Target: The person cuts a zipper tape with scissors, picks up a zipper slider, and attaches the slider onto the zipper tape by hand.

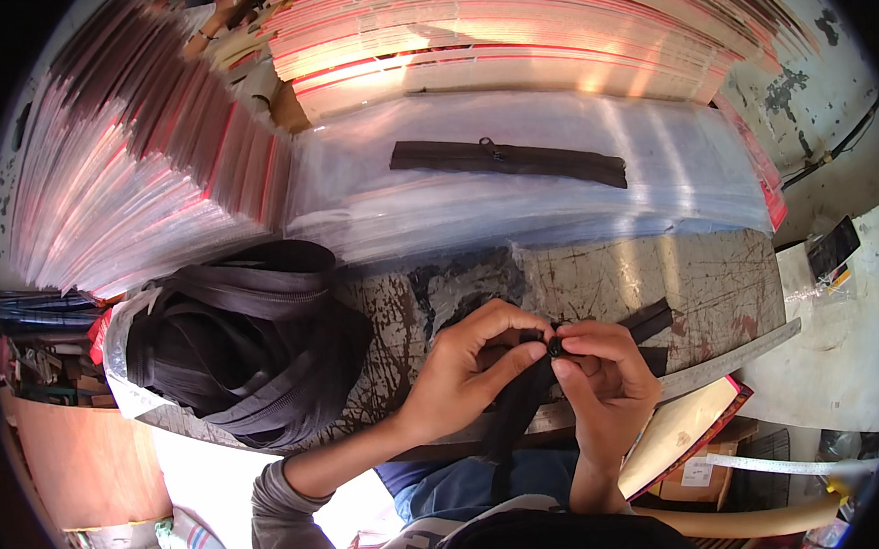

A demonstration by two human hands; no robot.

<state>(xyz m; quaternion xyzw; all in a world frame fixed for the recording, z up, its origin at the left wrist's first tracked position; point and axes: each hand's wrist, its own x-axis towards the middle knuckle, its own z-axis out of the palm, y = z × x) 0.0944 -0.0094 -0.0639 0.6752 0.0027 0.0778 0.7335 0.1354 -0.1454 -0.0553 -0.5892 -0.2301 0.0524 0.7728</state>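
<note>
Both my hands hold a black zipper (pixel 520 403) close to the front edge of the worktable. My left hand (pixel 474 371) pinches it between thumb and fingers. Against it, my right hand (pixel 609 368) is closed on the same spot, where a small dark zipper slider (pixel 554 347) shows between the fingertips. One end of the tape hangs down toward my lap; two tape ends stick out beyond my right hand. A large coiled heap of black zipper tape (pixel 247 349) lies left of my hands. Farther back, a short closed zipper (pixel 510 162) with a ring pull rests on clear plastic.
Clear plastic sheets (pixel 364 191) lie stacked behind the scratched worktable (pixel 708 274). Tall stacks of red-edged sleeves (pixel 158 150) rise at left and back. A metal strip (pixel 733 364) runs along the right front edge. A dark phone-like object (pixel 834 247) sits at right.
</note>
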